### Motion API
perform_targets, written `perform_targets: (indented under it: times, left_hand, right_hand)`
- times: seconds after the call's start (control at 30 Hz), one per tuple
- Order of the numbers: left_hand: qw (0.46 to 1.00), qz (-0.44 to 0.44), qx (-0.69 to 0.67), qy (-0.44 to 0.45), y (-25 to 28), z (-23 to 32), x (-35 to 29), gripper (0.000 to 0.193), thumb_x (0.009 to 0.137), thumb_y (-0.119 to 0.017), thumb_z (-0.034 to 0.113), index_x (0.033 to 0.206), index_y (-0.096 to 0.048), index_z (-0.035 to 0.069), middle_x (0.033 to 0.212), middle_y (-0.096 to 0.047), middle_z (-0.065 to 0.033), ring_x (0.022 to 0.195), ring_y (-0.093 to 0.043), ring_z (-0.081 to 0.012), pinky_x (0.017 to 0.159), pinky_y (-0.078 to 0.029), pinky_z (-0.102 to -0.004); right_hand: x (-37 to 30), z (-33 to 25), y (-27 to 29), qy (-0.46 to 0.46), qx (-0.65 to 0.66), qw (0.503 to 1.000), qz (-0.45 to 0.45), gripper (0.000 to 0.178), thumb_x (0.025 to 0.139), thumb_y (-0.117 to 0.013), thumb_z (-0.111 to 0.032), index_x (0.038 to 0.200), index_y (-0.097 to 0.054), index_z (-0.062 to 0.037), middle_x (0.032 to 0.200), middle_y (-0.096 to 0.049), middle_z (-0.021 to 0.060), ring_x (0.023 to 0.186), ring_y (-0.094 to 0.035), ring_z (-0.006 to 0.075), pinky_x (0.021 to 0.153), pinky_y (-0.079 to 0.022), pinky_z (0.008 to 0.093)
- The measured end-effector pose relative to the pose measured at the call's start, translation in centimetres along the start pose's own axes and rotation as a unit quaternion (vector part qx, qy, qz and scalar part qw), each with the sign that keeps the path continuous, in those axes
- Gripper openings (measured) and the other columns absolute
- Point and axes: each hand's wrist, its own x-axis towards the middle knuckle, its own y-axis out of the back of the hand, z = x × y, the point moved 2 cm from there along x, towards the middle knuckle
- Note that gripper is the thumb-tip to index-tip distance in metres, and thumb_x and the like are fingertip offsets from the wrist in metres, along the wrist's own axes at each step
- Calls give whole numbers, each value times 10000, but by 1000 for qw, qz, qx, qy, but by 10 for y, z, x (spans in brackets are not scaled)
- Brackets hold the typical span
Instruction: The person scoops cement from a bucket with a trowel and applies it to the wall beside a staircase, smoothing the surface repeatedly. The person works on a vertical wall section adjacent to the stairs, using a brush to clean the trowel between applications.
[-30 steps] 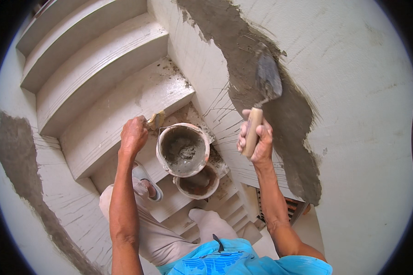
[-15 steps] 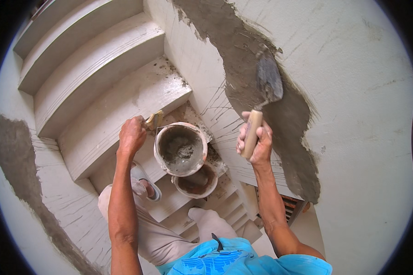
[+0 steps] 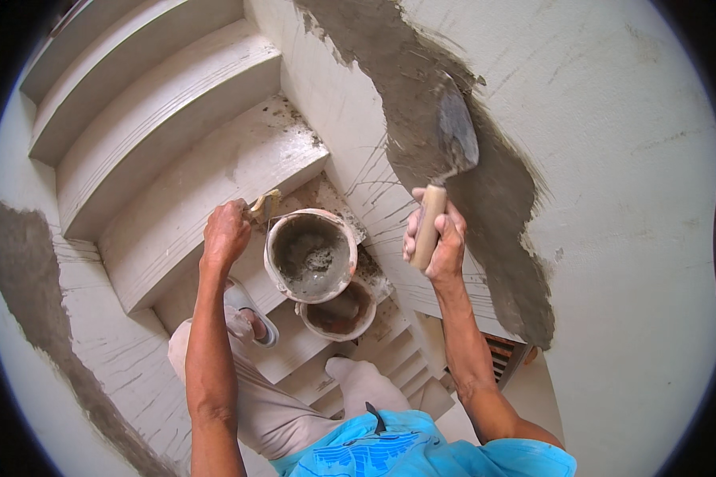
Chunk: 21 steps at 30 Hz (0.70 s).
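My right hand (image 3: 440, 237) is wrapped round the pale wooden handle of a trowel (image 3: 458, 131). The trowel's grey, cement-smeared blade lies over a band of wet grey mortar (image 3: 501, 207) on the white wall to the right. My left hand (image 3: 227, 229) is closed on what looks like a brush (image 3: 264, 205) with pale yellowish bristles; its handle is mostly hidden in the fist. Just right of that hand stands a bucket (image 3: 272, 266) with wet grey cement inside and a thin wire handle.
A second bucket (image 3: 367, 319) sits lower, partly hidden under the first. Curved white stair steps (image 3: 167, 119) rise at the upper left, and narrower steps (image 3: 406, 350) descend below. Another mortar band (image 3: 28, 270) runs down the left wall. A slatted vent (image 3: 503, 355) shows at lower right.
The trowel and my right hand have shifted slightly left, the blade turning a little on the mortar. The brush has tilted slightly in my left hand.
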Motion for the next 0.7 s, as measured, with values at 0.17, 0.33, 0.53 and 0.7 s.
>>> perform_targets:
  times: [0.17,0.33,0.53,0.7]
  left_hand:
    - [1000,7,3,-2,6,-1,-3,241,807,-527,20,982,-690,-13,945,-680,-297,948,-652,-470,851,-494,-551]
    - [1000,4,-2,-1,1,-4,-1,242,812,-519,17,983,-688,-18,950,-678,-293,955,-647,-467,853,-488,-551]
    - [1000,1,-3,-9,3,0,-2,247,797,-529,14,984,-688,-13,953,-679,-289,956,-645,-469,854,-489,-550]
    - [1000,13,-10,-1,4,-5,-1,255,777,-538,11,983,-687,-9,951,-681,-285,955,-645,-469,855,-491,-545]
  right_hand:
    - [-27,11,5,5,51,999,7,615,894,-646,-424,1259,-522,56,731,-592,111,497,-586,184,397,-510,324]
    - [-11,8,-5,-6,28,999,-18,705,881,-682,-487,1284,-501,61,729,-587,109,508,-590,192,399,-514,334]
    - [-11,-1,-3,12,52,999,2,682,882,-680,-465,1276,-512,65,729,-595,116,511,-599,185,403,-516,319]
    - [-33,2,9,10,73,997,2,703,873,-696,-474,1280,-509,68,729,-595,125,507,-607,200,394,-522,335]
